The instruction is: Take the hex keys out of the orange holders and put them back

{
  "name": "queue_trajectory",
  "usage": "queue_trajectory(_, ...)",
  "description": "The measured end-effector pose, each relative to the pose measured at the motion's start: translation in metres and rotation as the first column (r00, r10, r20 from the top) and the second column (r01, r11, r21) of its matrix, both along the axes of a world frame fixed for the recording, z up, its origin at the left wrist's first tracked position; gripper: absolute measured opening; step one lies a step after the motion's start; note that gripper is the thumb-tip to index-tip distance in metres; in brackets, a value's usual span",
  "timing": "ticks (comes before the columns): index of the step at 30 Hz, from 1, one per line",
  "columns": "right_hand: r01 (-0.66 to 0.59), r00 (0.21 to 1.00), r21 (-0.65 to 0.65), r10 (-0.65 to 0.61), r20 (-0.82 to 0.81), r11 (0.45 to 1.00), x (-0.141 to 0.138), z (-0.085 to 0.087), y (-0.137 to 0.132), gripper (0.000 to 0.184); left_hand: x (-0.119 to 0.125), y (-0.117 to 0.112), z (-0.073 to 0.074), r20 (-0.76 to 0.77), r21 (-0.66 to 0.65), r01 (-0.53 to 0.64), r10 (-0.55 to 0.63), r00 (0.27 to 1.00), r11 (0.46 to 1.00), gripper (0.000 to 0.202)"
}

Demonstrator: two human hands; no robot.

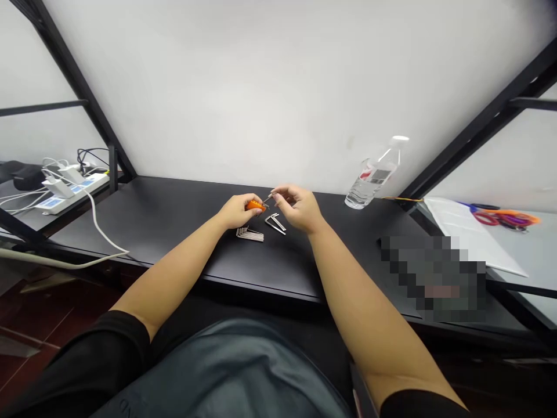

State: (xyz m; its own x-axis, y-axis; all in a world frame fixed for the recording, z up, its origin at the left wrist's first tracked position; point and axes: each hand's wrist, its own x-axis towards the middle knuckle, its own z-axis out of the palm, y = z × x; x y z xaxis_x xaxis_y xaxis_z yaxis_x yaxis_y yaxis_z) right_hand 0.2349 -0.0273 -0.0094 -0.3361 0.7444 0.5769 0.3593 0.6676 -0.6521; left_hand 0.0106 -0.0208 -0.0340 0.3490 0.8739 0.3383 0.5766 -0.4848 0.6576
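My left hand [236, 212] is closed around an orange hex key holder [255, 205], with a metal end showing at its right side. Close beside it, my right hand [300, 206] pinches a thin metal hex key [268, 198] between thumb and fingers. The key's lower end meets or nearly meets the holder; I cannot tell whether it sits in a slot. Below my hands, several L-shaped hex keys [251, 235] lie nested in a row on the black table [183, 215]. A few more loose hex keys [275, 224] rest to the right of that row.
A clear water bottle [369, 179] stands at the back right by the white wall. Further right are a blurred-out object [435, 276], white paper [474, 235] and scissors [487, 217]. A power strip [73, 193] with a white cable [96, 223] is at the left.
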Motion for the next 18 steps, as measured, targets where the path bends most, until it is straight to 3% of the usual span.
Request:
queue_trajectory(12,-0.041,0.992,-0.093,0.052,0.114,0.995,-0.0055,-0.0002,-0.0055,0.026,0.0037,-0.0069,0.0051,-0.051,-0.002,0.054,-0.054,0.997,0.999,0.030)
queue_trajectory(18,0.048,0.992,-0.025,-0.045,0.117,0.999,-0.0039,-0.0011,-0.0026,0.031,0.0031,-0.0059,0.0051,-0.030,-0.032,0.019,-0.020,0.999,0.999,0.030)
